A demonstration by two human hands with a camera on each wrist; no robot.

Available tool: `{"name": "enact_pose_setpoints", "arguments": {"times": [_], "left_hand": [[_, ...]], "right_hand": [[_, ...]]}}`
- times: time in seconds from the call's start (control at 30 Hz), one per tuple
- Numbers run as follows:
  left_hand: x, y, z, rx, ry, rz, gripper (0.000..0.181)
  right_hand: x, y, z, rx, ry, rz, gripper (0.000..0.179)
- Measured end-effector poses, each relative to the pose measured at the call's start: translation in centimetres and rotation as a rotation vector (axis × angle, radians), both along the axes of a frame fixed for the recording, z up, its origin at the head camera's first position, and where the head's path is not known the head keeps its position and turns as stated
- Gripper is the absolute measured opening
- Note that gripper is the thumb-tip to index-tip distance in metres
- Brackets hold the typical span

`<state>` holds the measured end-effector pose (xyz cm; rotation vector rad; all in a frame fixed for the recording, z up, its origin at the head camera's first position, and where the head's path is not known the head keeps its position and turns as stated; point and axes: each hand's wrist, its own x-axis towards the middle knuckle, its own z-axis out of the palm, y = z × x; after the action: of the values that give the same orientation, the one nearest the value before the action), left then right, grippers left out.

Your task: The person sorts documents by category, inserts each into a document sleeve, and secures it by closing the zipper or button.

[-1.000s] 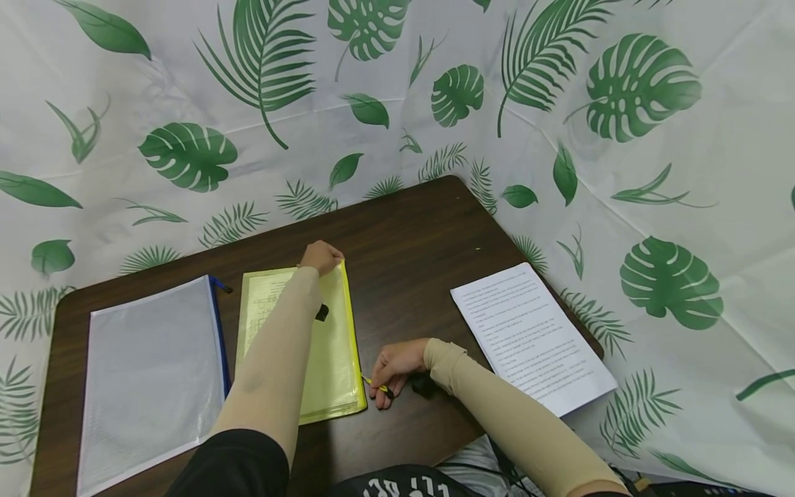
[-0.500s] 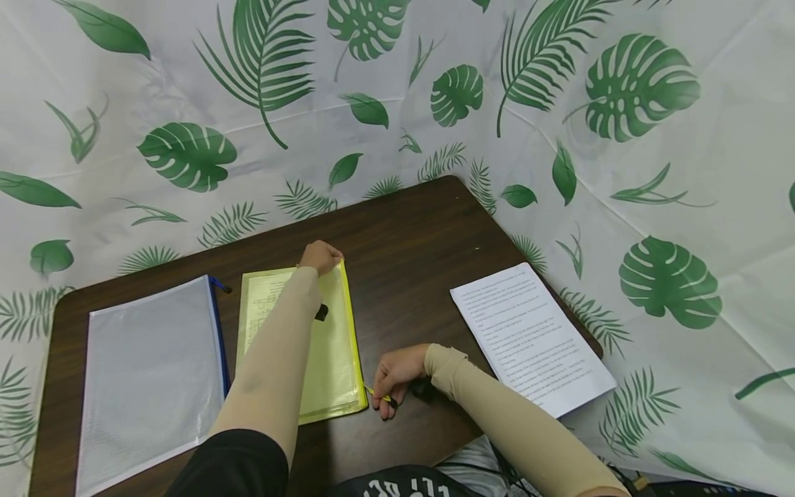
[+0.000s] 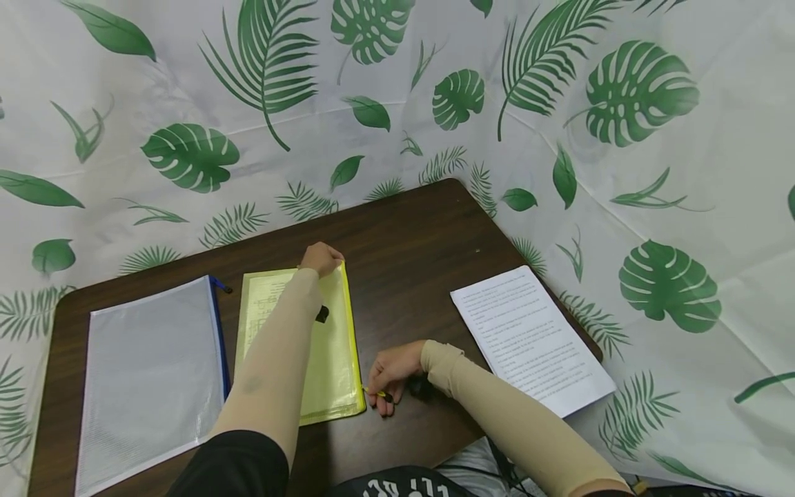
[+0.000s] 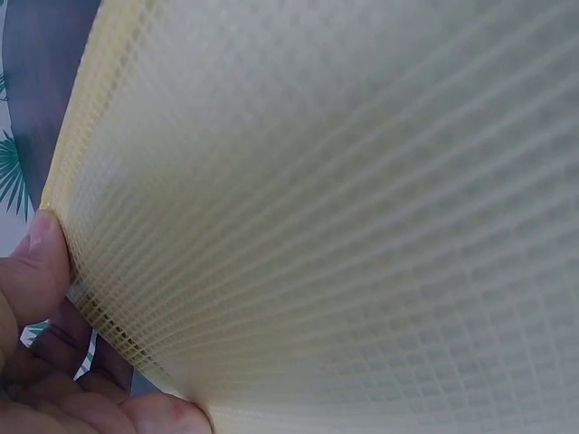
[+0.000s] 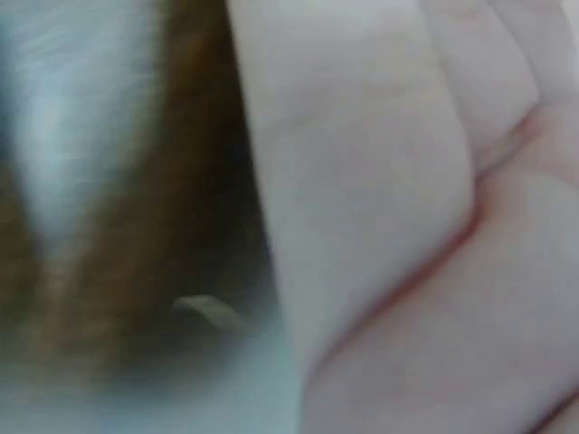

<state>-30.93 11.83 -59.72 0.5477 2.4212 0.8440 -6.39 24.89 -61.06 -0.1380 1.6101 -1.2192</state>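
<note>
While the left hand (image 3: 321,259) pinches its far corner, the rectangular, mesh-textured yellow pouch (image 3: 329,366) lies on the dark wood-grained table (image 3: 404,276). The right hand (image 3: 394,367) pinches a thin, black-tipped yellow pull (image 3: 388,397) beside it.

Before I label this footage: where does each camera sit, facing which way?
Head: head-worn, facing forward and down at the table; left hand, right hand, sleeved arms show.
Left wrist: on that wrist, facing the yellow pouch; left hand shows.
Right wrist: on that wrist, facing the right hand, blurred.
Head and left wrist share the left hand pinching the yellow pouch.
</note>
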Motion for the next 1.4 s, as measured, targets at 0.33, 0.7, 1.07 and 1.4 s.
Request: {"name": "enact_pose_setpoints", "arguments": {"times": [0.33,0.7,1.07,1.4], "left_hand": [[0.1,-0.1,-0.9,-0.017,-0.022,0.084,0.022],[0.6,3.1,-1.5,0.012,-0.031,0.089,0.02],[-0.6,2.5,-0.5,0.184,-0.029,-0.046,0.027],[-0.6,-7.7,0.9,0.005,0.25,0.358,0.039]], "right_hand": [[-2.6,-1.2,0.8,-0.021,-0.11,-0.045,0.049],[-2.1,-0.5,0.4,0.036,-0.078,-0.13,0.052],[-2.4,1.8,1.3,0.04,-0.052,-0.152,0.051],[-3.8,1.9,1.3,0.095,-0.032,-0.172,0.05]]}}
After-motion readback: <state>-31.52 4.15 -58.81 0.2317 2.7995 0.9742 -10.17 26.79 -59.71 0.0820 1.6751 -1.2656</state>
